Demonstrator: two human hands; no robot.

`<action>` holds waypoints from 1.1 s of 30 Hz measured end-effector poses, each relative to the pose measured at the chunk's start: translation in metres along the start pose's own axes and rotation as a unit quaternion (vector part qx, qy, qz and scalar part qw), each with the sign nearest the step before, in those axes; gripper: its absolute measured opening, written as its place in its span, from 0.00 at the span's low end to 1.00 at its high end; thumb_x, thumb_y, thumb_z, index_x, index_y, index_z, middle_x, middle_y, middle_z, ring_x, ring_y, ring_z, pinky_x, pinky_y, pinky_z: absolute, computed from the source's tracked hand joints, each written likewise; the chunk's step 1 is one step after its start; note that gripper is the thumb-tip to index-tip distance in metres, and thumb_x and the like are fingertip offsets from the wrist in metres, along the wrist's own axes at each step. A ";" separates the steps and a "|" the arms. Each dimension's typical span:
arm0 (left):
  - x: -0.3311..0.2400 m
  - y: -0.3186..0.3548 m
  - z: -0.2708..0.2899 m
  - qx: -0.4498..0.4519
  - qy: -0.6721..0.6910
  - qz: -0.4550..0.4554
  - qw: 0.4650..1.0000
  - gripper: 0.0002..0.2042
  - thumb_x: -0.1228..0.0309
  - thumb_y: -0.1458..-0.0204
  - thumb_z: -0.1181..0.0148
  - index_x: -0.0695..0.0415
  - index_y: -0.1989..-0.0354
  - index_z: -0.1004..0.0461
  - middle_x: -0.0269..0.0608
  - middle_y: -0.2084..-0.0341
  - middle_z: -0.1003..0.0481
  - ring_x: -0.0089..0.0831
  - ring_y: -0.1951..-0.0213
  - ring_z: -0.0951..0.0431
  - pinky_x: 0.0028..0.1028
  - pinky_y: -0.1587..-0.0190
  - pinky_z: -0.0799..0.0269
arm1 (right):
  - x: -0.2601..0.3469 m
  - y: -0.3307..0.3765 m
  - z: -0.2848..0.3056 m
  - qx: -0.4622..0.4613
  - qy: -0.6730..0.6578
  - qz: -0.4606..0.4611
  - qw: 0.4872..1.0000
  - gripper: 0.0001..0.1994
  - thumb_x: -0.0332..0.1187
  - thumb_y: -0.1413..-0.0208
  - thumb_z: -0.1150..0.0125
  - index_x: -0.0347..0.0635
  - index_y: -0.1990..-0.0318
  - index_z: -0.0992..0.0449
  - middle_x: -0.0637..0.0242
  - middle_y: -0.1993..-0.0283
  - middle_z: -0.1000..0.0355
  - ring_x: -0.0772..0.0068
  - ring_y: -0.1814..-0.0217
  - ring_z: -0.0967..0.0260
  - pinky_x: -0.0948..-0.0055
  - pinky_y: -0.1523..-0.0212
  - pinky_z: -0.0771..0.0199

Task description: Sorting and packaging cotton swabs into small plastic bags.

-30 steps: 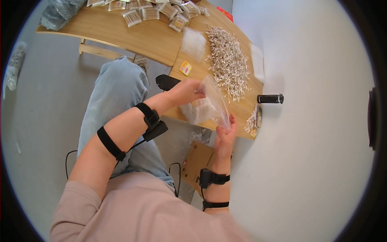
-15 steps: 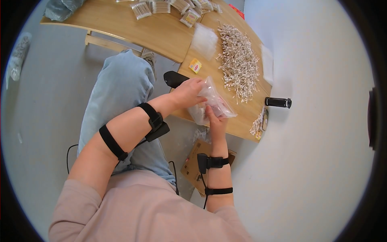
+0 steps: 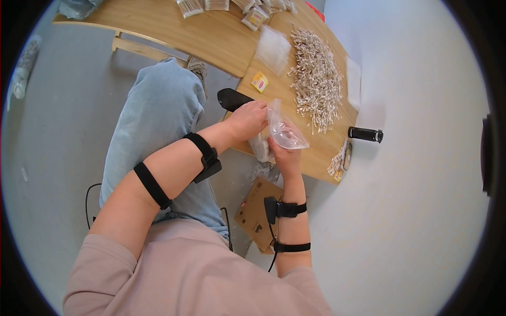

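A clear plastic bag is held between my two hands over the near edge of the table, its mouth spread on the right. My left hand pinches the bag's upper left edge. From below, my right hand grips its side, the fingers partly seen through the film. Pale sticks, which look like cotton swabs, show in the bag's lower part. Just beyond my left hand lie a black, flat-ended object and a small yellow printed card.
A large heap of loose cotton swabs covers the table's right part, beside a stack of empty clear bags. Filled swab packs lie at the far edge. A black cylinder stands out at right. Below is a cardboard box.
The bag's mouth has opened wider and rounder. My right hand has shifted slightly right and down, its fingers now behind the film. My left hand keeps its pinch.
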State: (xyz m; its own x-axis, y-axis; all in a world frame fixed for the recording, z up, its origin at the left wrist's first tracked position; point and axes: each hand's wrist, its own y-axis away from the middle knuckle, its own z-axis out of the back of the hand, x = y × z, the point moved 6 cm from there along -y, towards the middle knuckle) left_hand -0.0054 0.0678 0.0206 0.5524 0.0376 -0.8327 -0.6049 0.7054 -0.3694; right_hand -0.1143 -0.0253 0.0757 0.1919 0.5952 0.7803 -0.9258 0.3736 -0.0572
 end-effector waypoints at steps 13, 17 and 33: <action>0.016 0.006 0.002 -0.033 -0.027 0.089 0.995 0.09 0.66 0.46 0.45 0.56 0.60 0.26 0.47 0.62 0.25 0.46 0.57 0.26 0.37 0.55 0.29 | 0.053 -0.025 -0.024 -0.119 0.234 0.098 0.960 0.11 0.32 0.54 0.40 0.40 0.61 0.22 0.55 0.64 0.26 0.50 0.57 0.30 0.59 0.54 0.31; 0.015 0.002 -0.003 -0.017 0.048 0.093 0.994 0.09 0.66 0.46 0.45 0.58 0.62 0.26 0.48 0.63 0.25 0.46 0.58 0.26 0.36 0.56 0.29 | 0.028 -0.030 -0.019 -0.099 0.257 0.138 0.951 0.12 0.31 0.55 0.39 0.39 0.61 0.23 0.54 0.62 0.25 0.50 0.59 0.30 0.60 0.55 0.31; 0.025 0.004 -0.007 0.032 0.436 0.253 0.863 0.12 0.65 0.41 0.46 0.61 0.56 0.27 0.34 0.64 0.25 0.18 0.60 0.28 0.22 0.56 0.31 | 0.012 -0.024 -0.027 -0.093 0.162 0.029 0.982 0.10 0.29 0.53 0.38 0.37 0.63 0.25 0.57 0.64 0.27 0.61 0.62 0.28 0.67 0.61 0.28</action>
State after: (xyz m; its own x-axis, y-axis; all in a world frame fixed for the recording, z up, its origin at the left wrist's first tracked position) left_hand 0.0020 0.0660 -0.0045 -0.4318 -0.1755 -0.8847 -0.5945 0.7931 0.1328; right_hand -0.0810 -0.0072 0.0696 0.2624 0.8028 0.5354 -0.8686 0.4381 -0.2313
